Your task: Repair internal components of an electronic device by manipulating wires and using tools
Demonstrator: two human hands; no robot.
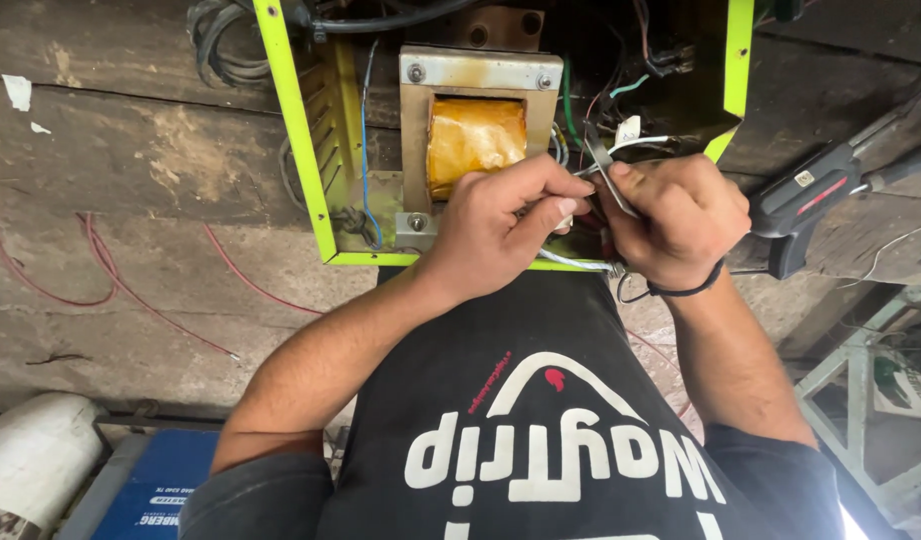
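On the bench (131,180), at twelve o'clock from the person's chest, sat an open green case (296,130) with a transformer (476,140) bolted inside, its coil wrapped in yellow tape. Both hands met at the case's lower right edge, at about five o'clock from the transformer.

The left hand (501,225) was closed, thumb and forefinger pinched on a thin white wire (571,262) that ran out beneath the fist toward four o'clock. The right hand (676,225) was wrapped shut around the handles of metal pliers (606,175); the tool's tip pointed toward eleven o'clock, just above the left fingertips. The tip lay against the white wire close to where the left fingers gripped it, though whether it actually bit on the wire could not be told. A dark band circled the right wrist.

Further wires, white, blue and green, ran loose inside the case at one o'clock from the hands. A black soldering gun (811,200) lay on the bench at three o'clock, apart from the right hand. Red wires (111,290) trailed across the bench at nine o'clock.
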